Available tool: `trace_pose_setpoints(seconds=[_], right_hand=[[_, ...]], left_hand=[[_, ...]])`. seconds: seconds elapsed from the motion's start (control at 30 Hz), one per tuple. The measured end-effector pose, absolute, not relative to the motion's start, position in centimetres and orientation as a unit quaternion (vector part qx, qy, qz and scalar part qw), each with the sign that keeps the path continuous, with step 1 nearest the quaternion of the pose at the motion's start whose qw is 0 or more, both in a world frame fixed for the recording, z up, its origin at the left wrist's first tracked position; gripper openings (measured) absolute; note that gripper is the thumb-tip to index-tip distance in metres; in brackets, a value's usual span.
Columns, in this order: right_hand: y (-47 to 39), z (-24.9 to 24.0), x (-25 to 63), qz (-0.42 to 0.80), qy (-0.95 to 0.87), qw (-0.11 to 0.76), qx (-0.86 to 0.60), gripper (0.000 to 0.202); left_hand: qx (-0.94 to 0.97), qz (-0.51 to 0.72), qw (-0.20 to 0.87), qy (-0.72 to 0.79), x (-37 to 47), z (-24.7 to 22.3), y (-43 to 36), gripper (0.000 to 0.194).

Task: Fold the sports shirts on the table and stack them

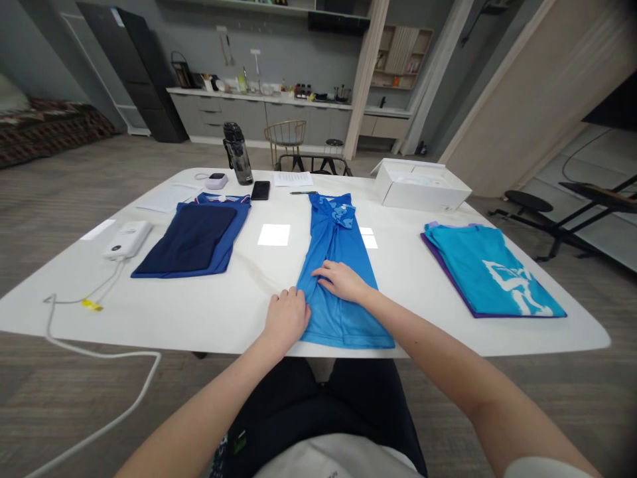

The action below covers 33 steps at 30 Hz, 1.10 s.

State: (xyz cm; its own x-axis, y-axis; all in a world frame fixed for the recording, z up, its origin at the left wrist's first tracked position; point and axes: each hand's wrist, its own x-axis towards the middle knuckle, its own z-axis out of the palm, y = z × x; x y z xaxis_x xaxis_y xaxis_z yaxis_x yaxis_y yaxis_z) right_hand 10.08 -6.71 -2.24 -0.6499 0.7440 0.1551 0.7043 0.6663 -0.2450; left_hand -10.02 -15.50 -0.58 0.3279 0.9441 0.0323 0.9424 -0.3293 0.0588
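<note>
A blue garment (343,325) lies lengthwise on the white table (239,318), its patterned collar end at the far side and its hem by the near edge. My left hand (287,317) rests at the garment's left edge near the hem, fingers bent and pressed together; what they grip, if anything, is hidden. My right hand (341,280) lies on the middle of the garment, fingers spread and slightly curled over wrinkled cloth. Dark navy and blue clothes (194,239) lie folded on the left. On the right is a folded turquoise shirt (478,265) over a purple one.
Across the table stand a bottle (239,156), a phone (261,190), papers (293,179), a pen (303,192) and an open white box (422,186). A white device (128,240) with a cable sits at the left. Chairs stand beyond the far edge.
</note>
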Motion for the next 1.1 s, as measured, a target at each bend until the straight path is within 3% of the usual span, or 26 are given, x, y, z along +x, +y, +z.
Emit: trace_pose_setpoints(seconds=[0.1, 0.33, 0.47, 0.67, 0.8, 0.97, 1.1], right_hand=[[-7.6, -2.0, 9.3, 0.078, -0.909, 0.118, -0.393, 0.024], [-8.9, -1.0, 10.2, 0.076, -0.89, 0.172, -0.415, 0.023], [-9.6, -1.1, 12.2, 0.049, -0.885, 0.141, -0.44, 0.024], [-12.3, -2.2, 12.9, 0.017, -0.907, 0.136, -0.398, 0.028], [-13.8, -2.6, 13.1, 0.047, -0.911, 0.162, -0.376, 0.019], [-14.7, -1.3, 14.9, 0.13, -0.881, 0.232, -0.39, 0.021], [-15.9, -0.4, 16.9, 0.152, -0.867, 0.236, -0.412, 0.023]], left_hand=[[0.812, 0.046, 0.049, 0.579, -10.9, 0.1, -15.6, 0.024], [0.759, 0.245, 0.277, 0.536, -9.8, 1.0, -15.9, 0.025], [0.828, 0.197, 0.206, 0.483, -8.6, 0.4, -18.4, 0.033], [0.891, 0.121, 0.092, 0.429, -9.2, -0.9, -20.7, 0.027], [0.896, 0.144, 0.092, 0.409, -9.8, -1.1, -20.5, 0.014], [0.87, 0.253, 0.133, 0.402, -9.1, -0.1, -20.4, 0.02], [0.893, 0.229, 0.144, 0.359, -7.6, 0.4, -20.4, 0.024]])
